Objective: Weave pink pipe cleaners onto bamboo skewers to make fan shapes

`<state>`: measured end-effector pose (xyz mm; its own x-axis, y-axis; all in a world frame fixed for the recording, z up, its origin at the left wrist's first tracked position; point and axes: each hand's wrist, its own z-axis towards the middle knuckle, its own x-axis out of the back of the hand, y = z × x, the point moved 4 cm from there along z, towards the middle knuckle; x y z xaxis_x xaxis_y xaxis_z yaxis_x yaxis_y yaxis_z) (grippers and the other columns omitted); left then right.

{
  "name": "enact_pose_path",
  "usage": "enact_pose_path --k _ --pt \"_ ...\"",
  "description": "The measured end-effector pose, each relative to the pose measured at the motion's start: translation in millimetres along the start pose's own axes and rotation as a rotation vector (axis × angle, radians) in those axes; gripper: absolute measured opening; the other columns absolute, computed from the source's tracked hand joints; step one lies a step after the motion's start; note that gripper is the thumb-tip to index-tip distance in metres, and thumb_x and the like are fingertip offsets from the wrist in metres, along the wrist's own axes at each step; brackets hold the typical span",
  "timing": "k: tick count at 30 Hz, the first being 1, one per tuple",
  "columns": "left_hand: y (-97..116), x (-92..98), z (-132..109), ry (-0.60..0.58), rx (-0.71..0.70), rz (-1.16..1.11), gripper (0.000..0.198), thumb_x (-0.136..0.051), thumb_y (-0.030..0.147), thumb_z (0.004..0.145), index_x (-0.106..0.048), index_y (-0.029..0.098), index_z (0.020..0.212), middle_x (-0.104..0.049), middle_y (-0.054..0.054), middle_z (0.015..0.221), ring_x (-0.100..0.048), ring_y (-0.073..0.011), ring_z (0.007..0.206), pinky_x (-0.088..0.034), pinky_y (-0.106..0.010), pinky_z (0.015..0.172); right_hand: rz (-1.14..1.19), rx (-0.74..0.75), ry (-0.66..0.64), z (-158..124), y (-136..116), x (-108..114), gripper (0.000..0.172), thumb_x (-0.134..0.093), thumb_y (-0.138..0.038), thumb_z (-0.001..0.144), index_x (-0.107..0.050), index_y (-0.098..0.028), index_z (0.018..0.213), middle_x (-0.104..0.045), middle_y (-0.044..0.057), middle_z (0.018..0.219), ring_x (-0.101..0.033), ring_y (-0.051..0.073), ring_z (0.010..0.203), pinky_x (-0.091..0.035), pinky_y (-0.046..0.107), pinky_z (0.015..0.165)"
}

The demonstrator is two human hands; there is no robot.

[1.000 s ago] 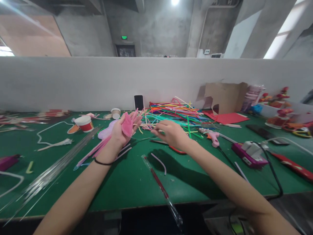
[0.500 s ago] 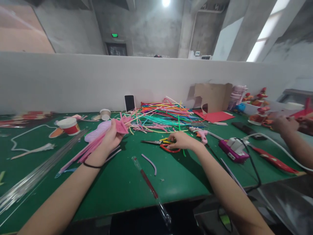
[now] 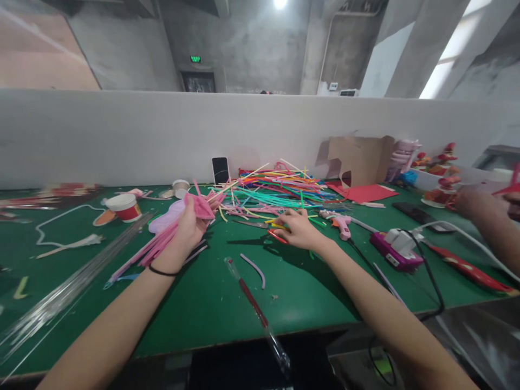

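Observation:
My left hand (image 3: 192, 226) is closed around a bundle of pink pipe cleaners (image 3: 160, 241). Their long ends trail down to the left, and a folded pink fuzzy part (image 3: 199, 206) sticks out above the fingers. In my right hand (image 3: 299, 230) is a pair of scissors (image 3: 255, 223) with red and yellow handles, blades pointing left. Their shadow falls apart from the blades, so they are off the table. My fingers partly cover the handles. Behind both hands lies a pile of coloured pipe cleaners (image 3: 276, 189).
Nearer me lie a short lilac pipe cleaner (image 3: 254, 269) and a clear-wrapped stick (image 3: 254, 303). On the right are a pink glue gun (image 3: 342, 225), a purple power strip (image 3: 396, 254) with cables, and another person's hand (image 3: 473, 208). Paper cup (image 3: 125, 208) and clear strips (image 3: 81, 271) occupy the left.
The scissors have risen off the table in my right hand, their shadow now separate. My left hand still holds the pink bundle, its folded part tilted differently. The view has shifted slightly.

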<state>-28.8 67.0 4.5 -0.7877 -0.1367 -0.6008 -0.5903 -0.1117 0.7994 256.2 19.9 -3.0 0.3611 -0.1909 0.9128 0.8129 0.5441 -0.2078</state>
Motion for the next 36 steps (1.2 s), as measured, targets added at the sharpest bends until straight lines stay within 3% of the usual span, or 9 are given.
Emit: enact_pose_path --k 3,6,10,14,21,23,26,33,36 --pt "2.6 0.8 0.2 0.039 -0.030 -0.024 0.045 -0.033 0.043 0.104 -0.065 0.012 0.105 -0.076 -0.011 0.087 -0.075 -0.0187 0.087 -0.060 -0.028 0.082 0.231 -0.023 0.114 1.0 0.9 4.9 0.024 -0.060 -0.038 0.090 -0.067 -0.019 0.103 -0.072 0.012 0.105 -0.056 0.028 0.116 -0.032 0.052 0.101" --pt "2.2 0.8 1.8 0.021 -0.051 -0.001 0.043 -0.033 0.043 0.104 -0.065 0.014 0.099 -0.076 -0.011 0.090 -0.075 -0.0184 0.087 -0.060 -0.028 0.083 0.701 -0.089 0.137 3.9 0.9 -1.4 0.037 -0.059 -0.052 0.087 -0.064 -0.019 0.103 -0.073 0.010 0.099 -0.066 0.024 0.099 -0.046 0.044 0.092" --pt "-1.8 -3.0 0.0 -0.022 -0.079 0.068 0.038 -0.037 0.039 0.104 -0.066 0.016 0.098 -0.076 -0.008 0.086 -0.075 -0.0180 0.079 -0.061 -0.025 0.070 1.198 -0.219 0.153 5.3 -3.6 -10.0 0.049 -0.066 -0.065 0.075 -0.061 -0.022 0.095 -0.073 0.006 0.090 -0.069 0.020 0.085 -0.054 0.035 0.079" --pt "-9.3 -9.3 -3.7 -0.091 -0.101 0.161 0.038 -0.040 0.039 0.102 -0.068 0.014 0.095 -0.076 -0.009 0.083 -0.075 -0.0191 0.070 -0.058 -0.023 0.054 1.339 -0.281 0.241 4.5 -7.9 -8.1 0.048 -0.075 -0.060 0.068 -0.059 -0.022 0.093 -0.071 0.005 0.088 -0.069 0.020 0.087 -0.054 0.034 0.080" --pt "-20.3 -14.7 -8.9 -0.214 -0.114 0.237 0.034 -0.045 0.041 0.100 -0.069 0.017 0.102 -0.077 -0.010 0.093 -0.075 -0.0240 0.086 -0.063 -0.031 0.068 1.114 -0.356 0.369 3.4 -7.3 -11.4 0.045 -0.075 -0.060 0.068 -0.055 -0.021 0.082 -0.068 0.003 0.076 -0.068 0.022 0.079 -0.053 0.035 0.076" --pt "-21.0 -15.2 -12.0 -0.209 -0.095 0.273 0.036 -0.044 0.042 0.100 -0.069 0.016 0.103 -0.077 -0.009 0.089 -0.075 -0.0253 0.085 -0.062 -0.031 0.067 0.954 -0.303 0.454 1.9 -8.3 -8.9 0.044 -0.075 -0.058 0.069 -0.054 -0.023 0.085 -0.070 0.006 0.089 -0.067 0.025 0.096 -0.050 0.040 0.089" --pt "-21.6 -16.4 -15.2 -0.211 -0.071 0.333 0.035 -0.043 0.041 0.101 -0.068 0.016 0.105 -0.077 -0.008 0.084 -0.075 -0.0248 0.076 -0.060 -0.029 0.059 0.685 -0.227 0.555 -0.8 -11.1 -2.7 0.041 -0.073 -0.057 0.071 -0.053 -0.024 0.085 -0.069 0.010 0.103 -0.050 0.028 0.130 -0.041 0.045 0.104" --pt "-26.3 -14.0 -11.4 -0.207 -0.023 0.412 0.038 -0.040 0.042 0.101 -0.068 0.016 0.101 -0.076 -0.010 0.087 -0.074 -0.0232 0.070 -0.057 -0.029 0.055 0.364 -0.258 0.458 -0.9 -12.5 -1.6 0.035 -0.070 -0.053 0.077 -0.056 -0.025 0.093 -0.071 0.010 0.092 -0.033 0.033 0.143 -0.022 0.058 0.111" --pt "-26.7 -12.7 -10.6 -0.176 -0.010 0.415 0.039 -0.041 0.043 0.100 -0.070 0.017 0.098 -0.076 -0.011 0.083 -0.073 -0.0232 0.067 -0.056 -0.030 0.054 0.236 -0.227 0.394 0.4 -14.1 -8.8 0.038 -0.068 -0.055 0.078 -0.056 -0.023 0.096 -0.069 0.012 0.107 -0.027 0.033 0.146 -0.017 0.058 0.112"
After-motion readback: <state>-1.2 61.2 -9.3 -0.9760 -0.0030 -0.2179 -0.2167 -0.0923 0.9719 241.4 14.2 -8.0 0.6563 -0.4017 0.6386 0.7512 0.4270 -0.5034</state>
